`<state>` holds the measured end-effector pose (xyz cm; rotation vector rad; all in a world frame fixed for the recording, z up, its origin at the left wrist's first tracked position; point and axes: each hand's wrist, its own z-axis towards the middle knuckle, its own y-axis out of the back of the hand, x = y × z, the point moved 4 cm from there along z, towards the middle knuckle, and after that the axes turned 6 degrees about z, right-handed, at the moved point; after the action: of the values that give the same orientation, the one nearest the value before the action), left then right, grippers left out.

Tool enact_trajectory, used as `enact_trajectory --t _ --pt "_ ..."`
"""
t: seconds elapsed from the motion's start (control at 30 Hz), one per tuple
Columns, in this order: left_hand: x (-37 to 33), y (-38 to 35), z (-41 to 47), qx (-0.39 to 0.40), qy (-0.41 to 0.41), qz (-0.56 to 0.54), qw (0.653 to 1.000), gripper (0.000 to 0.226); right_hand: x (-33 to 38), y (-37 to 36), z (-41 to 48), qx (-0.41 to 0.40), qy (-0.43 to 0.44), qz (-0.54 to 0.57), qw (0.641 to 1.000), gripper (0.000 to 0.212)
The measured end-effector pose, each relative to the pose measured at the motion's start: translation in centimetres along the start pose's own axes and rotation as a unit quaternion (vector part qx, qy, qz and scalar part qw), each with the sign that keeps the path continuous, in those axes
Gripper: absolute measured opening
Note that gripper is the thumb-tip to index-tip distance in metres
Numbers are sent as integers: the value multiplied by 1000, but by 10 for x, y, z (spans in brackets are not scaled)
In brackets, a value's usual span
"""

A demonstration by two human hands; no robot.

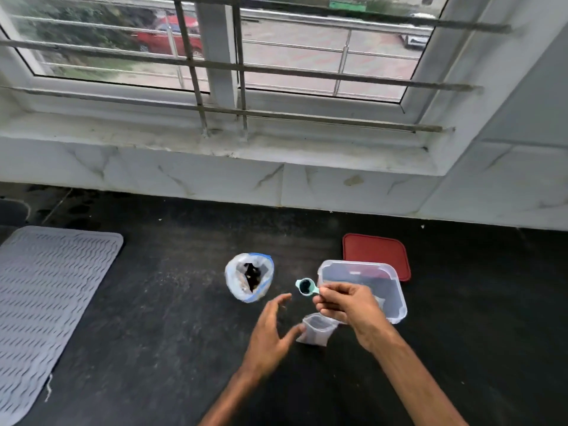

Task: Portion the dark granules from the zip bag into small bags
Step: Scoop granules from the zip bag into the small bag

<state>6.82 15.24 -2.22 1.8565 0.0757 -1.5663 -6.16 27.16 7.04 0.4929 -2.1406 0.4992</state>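
Two bare forearms come in from the near edge over the black counter. On the left, the left hand is wide open, its fingers straight and spread and holding nothing. Its thumb reaches right to the left edge of the small bag, but blur keeps me from telling whether they touch. That small clear bag stands on the counter with its mouth open, between the two wrists and just near of the right hand.

The right hand is curled, pinching the handle of a teal scoop between thumb and fingertips. The scoop's bowl points left and hangs above the counter, a dark load showing inside it. It sits between the zip bag and the clear tub, a little beyond the small bag.

Left of the scoop, the zip bag stands upright and apart from both hands, with its blue-edged mouth gaping. The dark granules show down inside it. To the right, partly behind the right hand, is a clear plastic tub without its cover. A red lid lies flat just behind it.

Far off to the left, a grey ribbed mat covers the counter. Beyond everything rise the marble sill, the window bars and a red car outside.
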Motion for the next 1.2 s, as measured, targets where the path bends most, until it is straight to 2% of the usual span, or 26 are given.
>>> enact_trajectory --t 0.1,0.37,0.43,0.53,0.67,0.77,0.87,0.97,1.1,1.2 --pt "2 -21 -3 50 3 10 999 66 -7 26 -14 -24 27 -49 998 6" --pt "-10 -31 -4 42 10 0 999 51 -29 45 -16 -54 98 -245 963 9" --pt "-12 -32 -4 39 18 4 999 50 -32 40 -14 -55 136 -311 939 9" --pt "-15 -33 -5 34 25 8 999 48 -36 31 -16 -57 209 -418 883 14" --pt "-17 -33 -7 31 27 14 999 48 -39 21 -26 -64 263 -498 824 26" --pt "-19 -31 -8 28 26 16 999 49 -38 20 -31 -72 286 -528 797 27" --pt "-22 -27 -9 21 18 18 999 48 -36 22 -32 -87 290 -504 809 27" --pt "-28 -22 -8 18 3 23 1000 46 -38 28 -28 -95 274 -461 839 24" --pt "-42 -13 -5 61 -32 70 995 60 -39 40 -23 -77 232 -361 900 19" --pt "-71 -8 3 68 -134 168 974 68 -32 55 -27 -62 193 -201 958 19"
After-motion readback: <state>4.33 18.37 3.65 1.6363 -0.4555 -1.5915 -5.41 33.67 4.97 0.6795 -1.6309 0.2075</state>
